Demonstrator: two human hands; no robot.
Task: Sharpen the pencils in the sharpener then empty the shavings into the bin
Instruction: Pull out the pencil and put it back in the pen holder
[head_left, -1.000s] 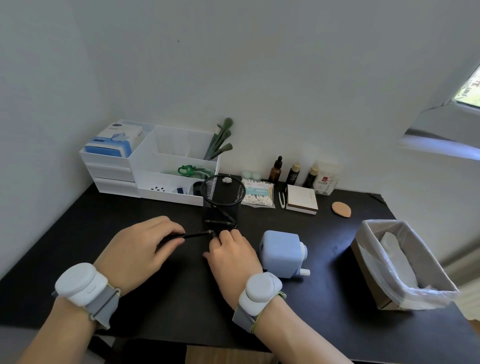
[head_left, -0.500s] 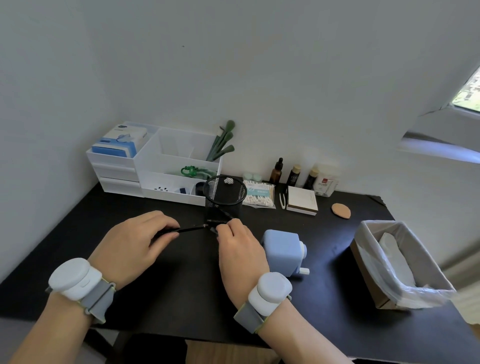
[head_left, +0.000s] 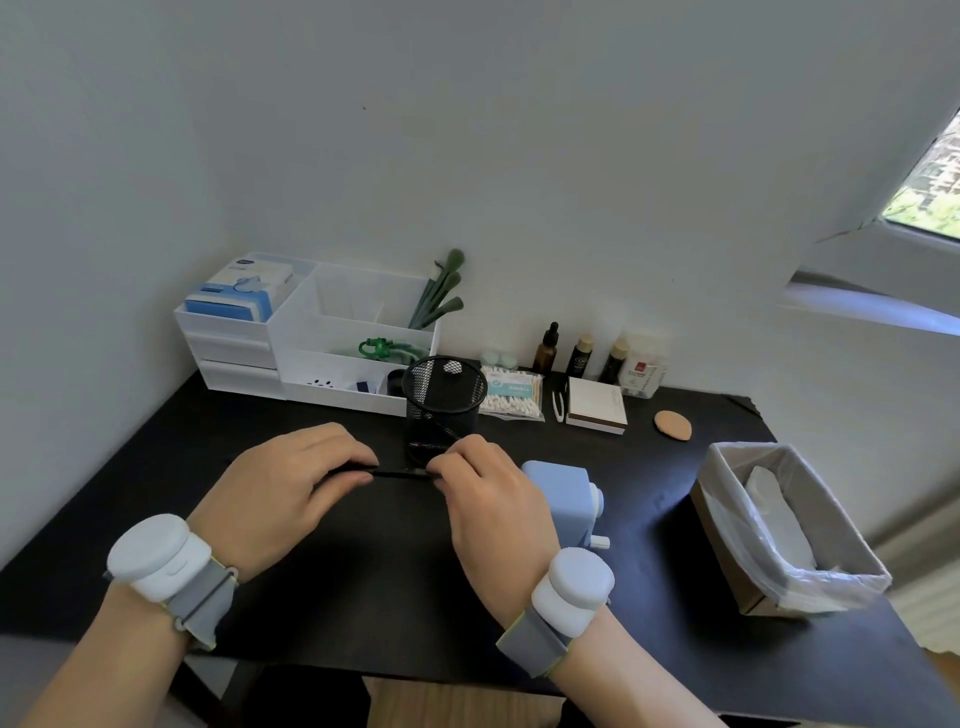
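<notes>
A thin black pencil (head_left: 402, 473) lies level between my two hands, just above the black desk (head_left: 363, 587). My left hand (head_left: 280, 493) pinches its left end and my right hand (head_left: 493, 504) pinches its right end. Right of my right hand stands the light blue sharpener (head_left: 569, 499), partly hidden by that hand, with a small white crank at its near side. Behind the pencil stands a black mesh pencil cup (head_left: 444, 405). The bin (head_left: 779, 525), a cardboard box lined with a clear bag, sits at the desk's right edge.
A white drawer organizer (head_left: 306, 353) with green brushes stands against the back wall. Cotton swabs (head_left: 511, 397), small bottles (head_left: 576, 356), a white notepad (head_left: 595, 410) and a tan sponge (head_left: 672, 423) line the back of the desk.
Both hands have lifted slightly and drawn closer together along the pencil. The camera view has shifted a little to the left.
</notes>
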